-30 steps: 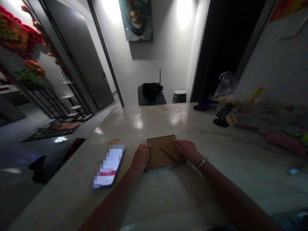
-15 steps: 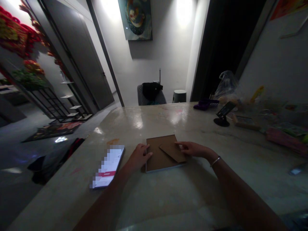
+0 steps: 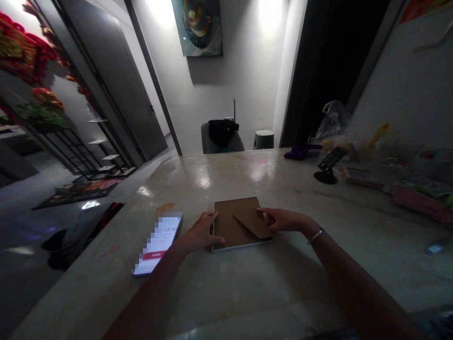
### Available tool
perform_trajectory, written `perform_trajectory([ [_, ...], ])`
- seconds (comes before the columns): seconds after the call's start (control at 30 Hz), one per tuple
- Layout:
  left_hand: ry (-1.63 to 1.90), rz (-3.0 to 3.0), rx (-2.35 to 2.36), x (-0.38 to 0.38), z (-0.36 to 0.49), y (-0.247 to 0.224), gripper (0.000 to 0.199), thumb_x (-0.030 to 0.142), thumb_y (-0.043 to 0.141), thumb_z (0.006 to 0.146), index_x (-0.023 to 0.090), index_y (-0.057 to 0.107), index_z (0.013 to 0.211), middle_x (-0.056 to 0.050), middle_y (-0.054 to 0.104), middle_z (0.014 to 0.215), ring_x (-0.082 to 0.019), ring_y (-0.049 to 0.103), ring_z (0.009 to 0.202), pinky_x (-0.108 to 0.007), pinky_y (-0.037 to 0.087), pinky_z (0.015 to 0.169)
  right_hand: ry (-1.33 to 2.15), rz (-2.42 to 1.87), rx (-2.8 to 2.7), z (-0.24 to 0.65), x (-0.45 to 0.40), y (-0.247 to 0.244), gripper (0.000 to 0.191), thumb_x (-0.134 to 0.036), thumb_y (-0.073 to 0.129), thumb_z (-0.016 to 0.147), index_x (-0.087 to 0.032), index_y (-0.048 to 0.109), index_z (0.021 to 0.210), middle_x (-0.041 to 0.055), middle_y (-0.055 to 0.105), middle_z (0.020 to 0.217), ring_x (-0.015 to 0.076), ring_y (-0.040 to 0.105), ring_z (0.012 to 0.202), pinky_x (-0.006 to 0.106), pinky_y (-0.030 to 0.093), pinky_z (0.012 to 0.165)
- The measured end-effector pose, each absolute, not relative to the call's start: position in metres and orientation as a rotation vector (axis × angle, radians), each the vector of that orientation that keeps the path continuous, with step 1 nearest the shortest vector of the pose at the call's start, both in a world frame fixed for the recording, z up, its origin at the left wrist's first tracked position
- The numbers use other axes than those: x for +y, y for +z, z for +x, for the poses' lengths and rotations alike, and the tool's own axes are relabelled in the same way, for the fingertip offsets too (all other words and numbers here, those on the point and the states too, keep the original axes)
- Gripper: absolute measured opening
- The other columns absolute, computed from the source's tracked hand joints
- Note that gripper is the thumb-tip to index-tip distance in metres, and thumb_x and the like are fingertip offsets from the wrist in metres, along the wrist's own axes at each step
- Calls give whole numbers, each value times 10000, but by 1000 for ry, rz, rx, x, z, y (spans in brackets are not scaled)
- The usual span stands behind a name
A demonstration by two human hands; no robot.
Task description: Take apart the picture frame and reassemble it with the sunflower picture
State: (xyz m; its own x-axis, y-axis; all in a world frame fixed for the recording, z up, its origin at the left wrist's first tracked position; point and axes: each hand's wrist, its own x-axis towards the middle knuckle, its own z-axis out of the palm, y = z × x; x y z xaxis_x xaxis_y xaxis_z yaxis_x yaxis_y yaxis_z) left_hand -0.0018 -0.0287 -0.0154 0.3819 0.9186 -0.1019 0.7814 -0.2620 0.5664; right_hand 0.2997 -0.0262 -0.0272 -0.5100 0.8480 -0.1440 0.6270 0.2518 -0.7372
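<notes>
Head view: photo frame (image 3: pixel 224 222) lying backing-up on stone counter (image 3: pixel 198 184), easel flap (image 3: pixel 253 223) on top. Looks light and stiff; take it by the side edges. Left hand (image 3: pixel 198 233) open against its left edge; right hand (image 3: pixel 286 219) fingertips on flap, no grip.

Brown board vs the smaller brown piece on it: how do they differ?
The brown board is much larger than the smaller brown piece, which lies on top of it. The board is a rectangle with a pale near edge; the piece is narrower and sits at a slant. The left hand is at the board's left edge, while the right hand touches the piece. Both are flat and brown.
</notes>
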Motion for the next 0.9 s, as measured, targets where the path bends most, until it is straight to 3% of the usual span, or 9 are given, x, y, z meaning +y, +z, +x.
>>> perform_trajectory([
  [0.17,366,2134,1447,-27,-2,-18,822,477,699,518,225,421,1249,-102,395,1307,-262,440,1149,-338,373,942,1069,-1385,-2271,299,-28,-26,741,-269,626,662,-153,345,1338,22,605,800,114,513,655,221,401,608],
  [0.3,374,2136,1479,-27,-1,-19,750,480,646,594,197,418,1251,-113,399,1292,-251,461,1119,-328,395,913,917,-1460,-2287,296,-29,-22,582,-243,537,726,-158,427,1291,29,628,769,122,527,638,226,392,597],
  [0.5,494,2192,1588,-25,6,-23,518,439,574,688,172,517,1128,-102,508,1132,-228,518,1004,-336,414,864,797,-1495,-2067,287,-22,-27,313,-296,428,815,-173,660,987,52,679,876,154,584,732,253,414,659],
  [0.67,819,2170,1695,-22,17,-21,369,493,480,753,152,599,831,-84,554,906,-213,528,894,-356,412,835,635,-1595,-1837,275,-12,-35,346,-416,432,809,-142,615,703,36,628,681,139,531,629,235,380,581],
  [0.9,1136,1572,1160,-24,27,-13,610,681,217,771,179,517,595,-26,501,629,-133,469,595,-295,428,607,1025,-1204,-1542,267,-24,-20,546,-659,289,778,-179,453,577,-29,420,521,91,390,472,222,326,482],
])
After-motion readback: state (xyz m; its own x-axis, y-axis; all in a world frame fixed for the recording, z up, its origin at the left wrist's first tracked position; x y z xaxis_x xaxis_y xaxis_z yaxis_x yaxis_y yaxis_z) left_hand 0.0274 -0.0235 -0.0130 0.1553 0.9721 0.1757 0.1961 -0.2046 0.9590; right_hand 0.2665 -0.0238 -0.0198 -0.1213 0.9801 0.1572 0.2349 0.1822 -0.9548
